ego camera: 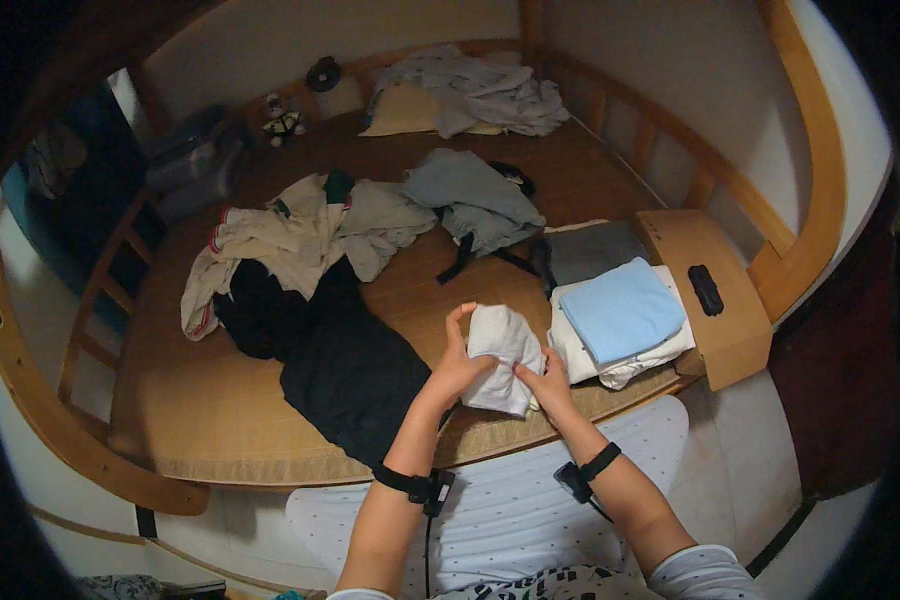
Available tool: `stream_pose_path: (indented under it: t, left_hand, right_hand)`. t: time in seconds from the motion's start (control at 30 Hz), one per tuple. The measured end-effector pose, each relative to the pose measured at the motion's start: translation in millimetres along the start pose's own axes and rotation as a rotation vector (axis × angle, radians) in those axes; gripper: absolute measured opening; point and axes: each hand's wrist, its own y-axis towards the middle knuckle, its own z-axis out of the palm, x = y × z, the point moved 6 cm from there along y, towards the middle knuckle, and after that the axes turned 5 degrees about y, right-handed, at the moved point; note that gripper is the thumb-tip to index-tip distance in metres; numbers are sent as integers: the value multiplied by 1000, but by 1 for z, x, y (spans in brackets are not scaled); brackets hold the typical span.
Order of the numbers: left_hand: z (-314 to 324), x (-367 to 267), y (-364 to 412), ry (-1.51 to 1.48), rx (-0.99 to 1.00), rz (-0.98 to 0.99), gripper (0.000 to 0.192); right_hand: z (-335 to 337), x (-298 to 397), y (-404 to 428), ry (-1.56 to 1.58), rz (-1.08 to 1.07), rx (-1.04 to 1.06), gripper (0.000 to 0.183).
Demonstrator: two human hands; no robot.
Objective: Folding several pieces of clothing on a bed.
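Between my two hands is a small white folded cloth (501, 352), raised over the front edge of the bed mat (217, 427). My left hand (459, 364) grips its left side, thumb across the front. On the right side, my right hand (546, 379) pinches it with the thumb pressed to the front. Just right of the cloth lies a stack of folded clothes, with a light blue folded cloth (622, 311) on top of white folded fabric (570, 352). A black garment (352, 367) is spread on the mat left of my hands.
An opened cardboard box (720, 330) with a small black item (705, 290) stands at the right edge. Behind are a dark grey folded cloth (596, 251), a crumpled grey garment (472, 195) and cream clothes (277, 240). Wooden rails (667, 150) border the bed; a pillow (401, 109) lies at the back.
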Motion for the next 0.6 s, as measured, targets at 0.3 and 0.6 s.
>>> stream_pose_path:
  t: [0.3,0.6]
  left_hand:
    - [-4,-45,-6,-670,30,61,95]
    - [68,-79,47,-658,92,164,92]
  right_hand:
    - [4,62,4,1089,363,355,67]
    - [-126,147,39,617,7,141,71]
